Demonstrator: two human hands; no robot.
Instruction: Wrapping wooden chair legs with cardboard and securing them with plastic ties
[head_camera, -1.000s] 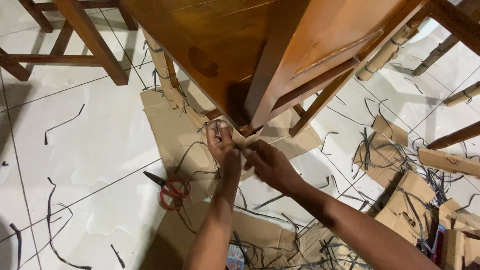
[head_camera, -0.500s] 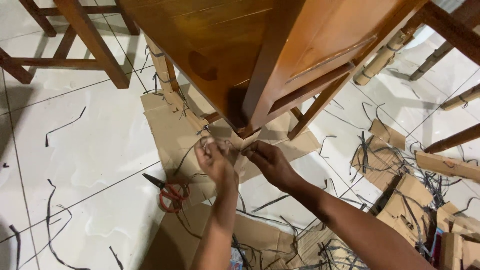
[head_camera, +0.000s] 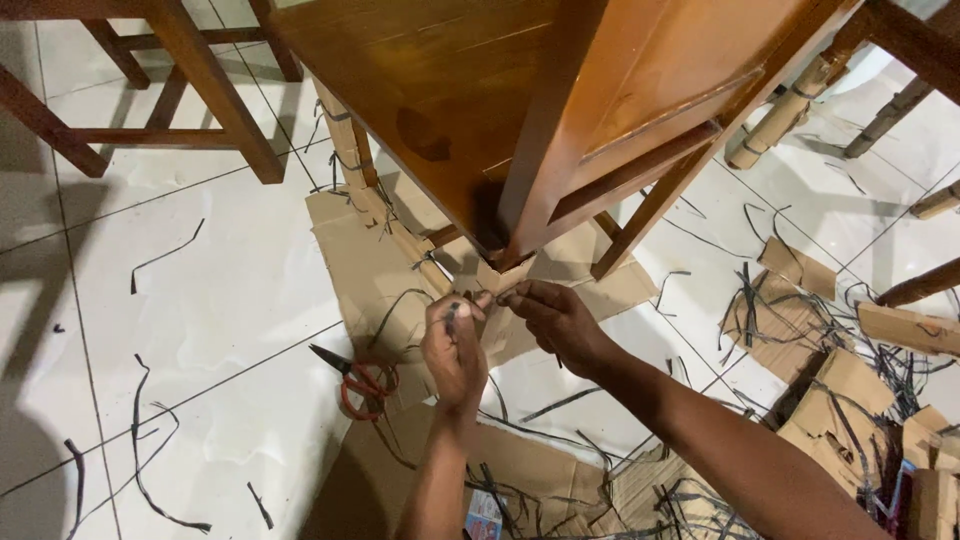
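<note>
A brown wooden chair (head_camera: 520, 90) stands on flattened cardboard (head_camera: 365, 265). Its near leg (head_camera: 530, 210) has a cardboard wrap (head_camera: 497, 275) at the foot. My left hand (head_camera: 455, 345) is closed around a dark plastic strap (head_camera: 452, 312) just below that foot. My right hand (head_camera: 555, 318) pinches the strap's other end beside the cardboard wrap. Both hands meet close under the leg's bottom. Another leg (head_camera: 350, 150), at the back left, is wrapped in cardboard and tied with straps.
Red-handled scissors (head_camera: 355, 378) lie on the cardboard left of my left hand. Dark strap offcuts (head_camera: 160, 255) litter the white tile floor. Cardboard scraps (head_camera: 850, 390) pile up at the right. Another wooden chair frame (head_camera: 200, 90) stands at the top left, and wrapped legs (head_camera: 790, 100) at the top right.
My left hand has dropped from the leg's foot and drawn toward me, its fingers closing on the strap. My right hand stays by the cardboard wrap. The view has shifted slightly right.
</note>
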